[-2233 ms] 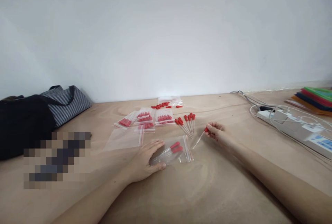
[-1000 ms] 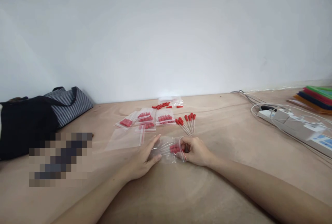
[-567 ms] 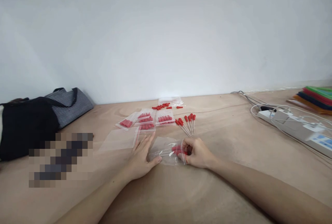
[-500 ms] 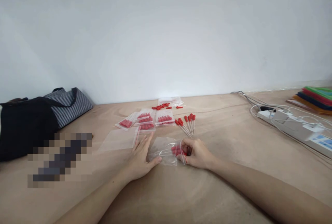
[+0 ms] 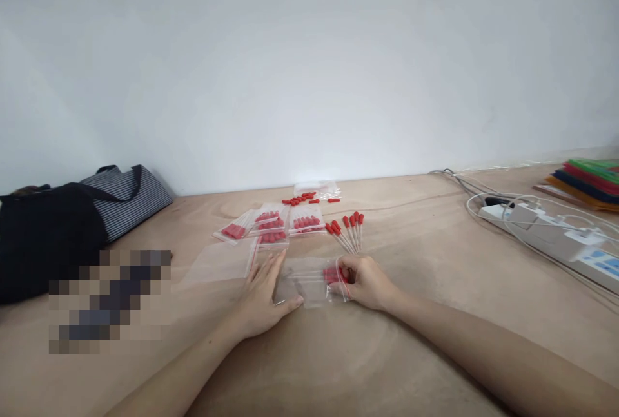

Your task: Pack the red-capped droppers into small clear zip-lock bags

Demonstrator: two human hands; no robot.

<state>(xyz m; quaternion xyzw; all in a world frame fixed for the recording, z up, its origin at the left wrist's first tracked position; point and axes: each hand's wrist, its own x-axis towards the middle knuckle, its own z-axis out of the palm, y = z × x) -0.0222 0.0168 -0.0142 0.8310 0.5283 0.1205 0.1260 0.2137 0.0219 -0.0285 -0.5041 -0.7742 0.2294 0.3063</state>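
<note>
A clear zip bag (image 5: 312,298) lies flat on the table between my hands. Inside it are several droppers (image 5: 331,275), their red rubber bulbs at the right end and thin clear stems pointing left. My right hand (image 5: 367,283) is closed round the bag's mouth end by the bulbs, partly hiding them. Fingers spread, my left hand (image 5: 265,298) rests flat at the bag's left end, its thumb on the lower edge. Just beyond the right hand, loose droppers (image 5: 355,227) fan out on the table, red bulbs facing away.
Behind the left hand lie an unfilled zip bag (image 5: 220,261) and several filled bags (image 5: 307,220). Loose red bulbs (image 5: 302,198) and a bag of clear stems (image 5: 316,189) sit near the wall. A power strip (image 5: 546,230) with cables is right; a black bag (image 5: 53,236) is left.
My right hand has shifted very slightly, and the bag between my hands lies flatter, with the red bulbs a little further right. My left hand stays almost where it was.
</note>
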